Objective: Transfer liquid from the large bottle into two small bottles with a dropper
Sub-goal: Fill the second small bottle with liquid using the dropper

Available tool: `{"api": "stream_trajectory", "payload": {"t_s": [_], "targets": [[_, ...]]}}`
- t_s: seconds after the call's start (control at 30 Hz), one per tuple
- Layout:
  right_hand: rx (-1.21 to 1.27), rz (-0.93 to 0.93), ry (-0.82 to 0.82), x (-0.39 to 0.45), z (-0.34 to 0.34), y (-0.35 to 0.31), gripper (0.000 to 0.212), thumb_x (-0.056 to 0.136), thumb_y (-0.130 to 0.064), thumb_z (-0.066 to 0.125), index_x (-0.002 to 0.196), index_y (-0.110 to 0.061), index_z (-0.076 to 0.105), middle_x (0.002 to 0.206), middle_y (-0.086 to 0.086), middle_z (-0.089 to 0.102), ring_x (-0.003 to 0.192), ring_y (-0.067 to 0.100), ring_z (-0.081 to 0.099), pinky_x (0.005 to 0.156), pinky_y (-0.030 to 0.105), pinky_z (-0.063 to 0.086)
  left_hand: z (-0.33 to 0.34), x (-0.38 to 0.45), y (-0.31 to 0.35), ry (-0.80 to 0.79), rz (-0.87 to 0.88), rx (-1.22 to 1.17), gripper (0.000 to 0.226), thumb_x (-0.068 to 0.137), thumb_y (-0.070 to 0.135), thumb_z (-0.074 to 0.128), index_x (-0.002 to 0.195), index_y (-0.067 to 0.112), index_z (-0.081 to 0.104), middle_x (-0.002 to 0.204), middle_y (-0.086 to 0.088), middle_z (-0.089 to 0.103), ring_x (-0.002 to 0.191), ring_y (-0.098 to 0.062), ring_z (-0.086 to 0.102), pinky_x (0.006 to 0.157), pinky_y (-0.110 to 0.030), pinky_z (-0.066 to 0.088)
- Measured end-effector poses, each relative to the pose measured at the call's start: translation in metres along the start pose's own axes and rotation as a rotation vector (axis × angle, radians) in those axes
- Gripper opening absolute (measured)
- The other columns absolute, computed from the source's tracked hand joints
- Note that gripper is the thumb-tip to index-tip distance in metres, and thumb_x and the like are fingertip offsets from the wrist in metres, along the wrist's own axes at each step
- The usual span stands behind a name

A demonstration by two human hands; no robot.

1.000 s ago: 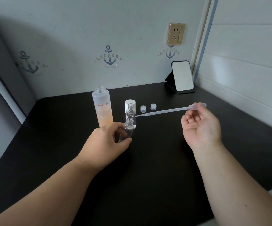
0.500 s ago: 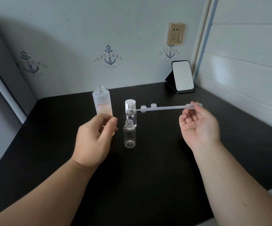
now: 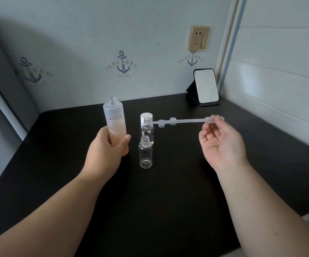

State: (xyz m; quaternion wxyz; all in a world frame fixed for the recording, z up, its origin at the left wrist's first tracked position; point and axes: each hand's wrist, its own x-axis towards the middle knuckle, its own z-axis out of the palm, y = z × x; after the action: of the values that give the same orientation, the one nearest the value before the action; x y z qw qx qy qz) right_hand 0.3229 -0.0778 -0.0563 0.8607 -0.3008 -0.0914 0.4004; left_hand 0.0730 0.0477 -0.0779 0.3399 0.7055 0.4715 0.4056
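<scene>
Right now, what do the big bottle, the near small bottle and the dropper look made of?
Big bottle: frosted translucent glass or plastic, can't tell which; matte wall, peach liquid shows through blurred.
Near small bottle: clear glossy plastic or glass; table visible through it, sharp highlights.
Dropper: soft-looking translucent plastic, milky and one-piece, bulb pinched by right hand.

Domestic room, probably a bedroom corner: black desk (image 3: 168, 210) against anchor-print wallpaper (image 3: 122, 64), a brass wall socket (image 3: 198, 38) above, a folding vanity mirror (image 3: 205, 88) at the desk's back right corner.
</scene>
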Motion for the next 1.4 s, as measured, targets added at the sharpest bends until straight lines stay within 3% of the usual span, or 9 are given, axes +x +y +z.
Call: {"api": "stream_trajectory", "payload": {"t_s": [0.17, 0.27, 0.4, 0.6, 0.8, 0.93, 1.17, 1.4], "targets": [[0.001, -0.016, -0.043, 0.0, 0.0, 0.001, 0.019, 0.096, -0.011, 0.067, 0.079, -0.012, 0.076, 0.086, 0.003, 0.074, 0.072, 0.013, 0.069, 0.066, 0.022, 0.054, -0.002, 0.0, -0.001, 0.024, 0.019, -0.007, 0.045, 0.089, 0.044, 0.072, 0.127, 0.037, 0.051, 0.1, 0.025, 0.059, 0.088, 0.005, 0.06, 0.065, -0.013, 0.042], [0.014, -0.035, -0.061, 0.0, 0.0, 0.0, 0.027, 0.096, -0.013, 0.067, 0.072, -0.015, 0.08, 0.088, 0.002, 0.075, 0.075, 0.012, 0.07, 0.069, 0.023, 0.055, -0.004, -0.003, 0.002, 0.024, 0.051, -0.004, 0.037, 0.09, 0.042, 0.072, 0.116, 0.048, 0.048, 0.098, 0.023, 0.06, 0.087, 0.016, 0.058, 0.061, -0.011, 0.044], [0.055, -0.047, -0.067, 0.001, 0.0, 0.0, 0.027, 0.095, -0.012, 0.068, 0.072, -0.015, 0.08, 0.091, 0.004, 0.075, 0.079, 0.014, 0.072, 0.069, 0.023, 0.056, -0.006, -0.005, 0.005, 0.032, 0.101, 0.051, 0.031, 0.089, 0.039, 0.072, 0.103, 0.056, 0.051, 0.095, 0.024, 0.061, 0.088, -0.002, 0.061, 0.069, -0.025, 0.046], [-0.004, -0.062, -0.083, -0.001, 0.001, 0.0, 0.032, 0.098, -0.014, 0.064, 0.071, -0.017, 0.081, 0.085, -0.001, 0.074, 0.078, 0.012, 0.071, 0.072, 0.022, 0.056, -0.007, -0.002, 0.003, 0.037, 0.166, 0.159, 0.034, 0.089, 0.037, 0.071, 0.12, 0.038, 0.057, 0.104, 0.012, 0.06, 0.095, -0.012, 0.057, 0.072, -0.028, 0.041], [-0.063, -0.099, -0.095, -0.002, 0.001, -0.002, 0.036, 0.099, -0.014, 0.062, 0.068, -0.021, 0.079, 0.085, -0.002, 0.073, 0.076, 0.009, 0.068, 0.072, 0.02, 0.052, -0.008, -0.004, 0.003, 0.091, 0.25, 0.252, 0.04, 0.087, 0.028, 0.075, 0.122, 0.037, 0.059, 0.101, 0.018, 0.052, 0.096, -0.009, 0.05, 0.073, -0.015, 0.034], [-0.096, -0.134, -0.113, 0.0, 0.0, -0.002, 0.032, 0.099, -0.013, 0.063, 0.07, -0.019, 0.076, 0.083, -0.001, 0.072, 0.07, 0.008, 0.064, 0.067, 0.019, 0.05, -0.008, -0.004, 0.001, 0.102, 0.263, 0.283, 0.046, 0.086, 0.023, 0.078, 0.128, 0.032, 0.063, 0.111, 0.009, 0.056, 0.107, -0.017, 0.051, 0.088, -0.027, 0.038], [-0.167, -0.134, -0.228, -0.002, 0.0, 0.005, 0.021, 0.094, -0.005, 0.066, 0.083, -0.018, 0.078, 0.087, 0.005, 0.075, 0.074, 0.012, 0.068, 0.068, 0.02, 0.053, -0.004, -0.004, 0.0, 0.094, 0.276, 0.319, 0.051, 0.084, 0.023, 0.08, 0.132, 0.03, 0.063, 0.119, 0.007, 0.059, 0.117, -0.023, 0.05, 0.098, -0.036, 0.042], [-0.276, -0.099, -0.279, -0.009, 0.007, 0.017, 0.019, 0.088, -0.004, 0.071, 0.086, -0.021, 0.08, 0.094, 0.01, 0.078, 0.079, 0.016, 0.073, 0.071, 0.022, 0.055, -0.001, -0.003, -0.001, 0.091, 0.313, 0.326, 0.054, 0.081, 0.02, 0.082, 0.131, 0.028, 0.064, 0.121, 0.006, 0.061, 0.116, -0.024, 0.049, 0.095, -0.03, 0.035]]}}
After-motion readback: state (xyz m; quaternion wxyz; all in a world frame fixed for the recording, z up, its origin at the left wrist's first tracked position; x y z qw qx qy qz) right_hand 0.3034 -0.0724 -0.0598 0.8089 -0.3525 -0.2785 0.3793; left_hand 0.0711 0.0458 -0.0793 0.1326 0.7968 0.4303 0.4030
